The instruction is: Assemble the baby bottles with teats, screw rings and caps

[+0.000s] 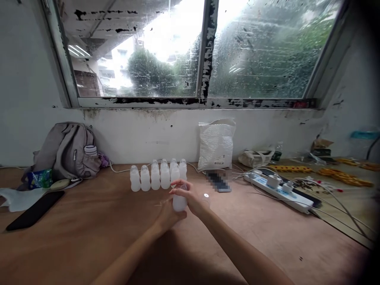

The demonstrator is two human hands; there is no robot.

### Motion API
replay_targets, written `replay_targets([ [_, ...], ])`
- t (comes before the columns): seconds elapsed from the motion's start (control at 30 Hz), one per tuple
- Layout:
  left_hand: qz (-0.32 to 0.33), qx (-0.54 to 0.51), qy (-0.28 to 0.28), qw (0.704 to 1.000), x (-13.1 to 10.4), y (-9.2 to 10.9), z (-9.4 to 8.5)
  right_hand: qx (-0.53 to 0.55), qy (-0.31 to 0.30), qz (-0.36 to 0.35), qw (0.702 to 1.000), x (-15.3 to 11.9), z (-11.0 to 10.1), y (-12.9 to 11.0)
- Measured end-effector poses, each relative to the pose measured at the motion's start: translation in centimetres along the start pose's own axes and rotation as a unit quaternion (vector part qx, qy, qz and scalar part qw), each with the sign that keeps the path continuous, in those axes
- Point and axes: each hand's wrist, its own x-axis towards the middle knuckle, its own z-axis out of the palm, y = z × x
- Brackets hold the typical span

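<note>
A whitish translucent bottle [179, 202] is held between my two hands over the middle of the brown table. My left hand [170, 215] is wrapped round its lower part from the left and below. From the right, my right hand [190, 196] has its fingers curled over the bottle's top, which they mostly hide. Just behind my hands, several similar bottles [155, 176] with clear caps stand upright in rows. A small white round-topped object [206, 196] is partly hidden behind my right wrist.
On the left are a grey backpack [67, 152] and a black flat case [35, 210]. A white padded bag [216, 146] leans on the wall. A dark phone [219, 183], a power strip [282, 193] with cables and yellow parts [344, 177] lie to the right.
</note>
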Motion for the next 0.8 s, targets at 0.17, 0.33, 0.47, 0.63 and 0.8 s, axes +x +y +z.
replay_targets([
  [0.17, 0.101, 0.185, 0.140, 0.967, 0.3, -0.9, 0.3, -0.157, 0.058, -0.055, 0.984, -0.5, -0.7, -0.1],
  [0.33, 0.126, 0.380, 0.208, 0.893, 0.5, -1.1, -1.8, -0.366, -0.021, -0.051, 0.929, -1.2, -5.6, -0.4],
  [0.47, 0.129, 0.370, 0.206, 0.897, 0.6, -1.4, -3.3, -0.456, 0.097, 0.011, 0.885, -1.3, -10.4, 0.3],
  [0.63, 0.156, 0.378, 0.181, 0.894, 0.7, -1.0, -4.5, -0.388, 0.129, -0.011, 0.912, -0.4, -11.0, 1.0],
  [0.8, 0.183, 0.397, 0.123, 0.891, 1.3, 0.0, -6.5, -0.287, 0.124, -0.050, 0.949, 1.9, -8.2, 2.2],
])
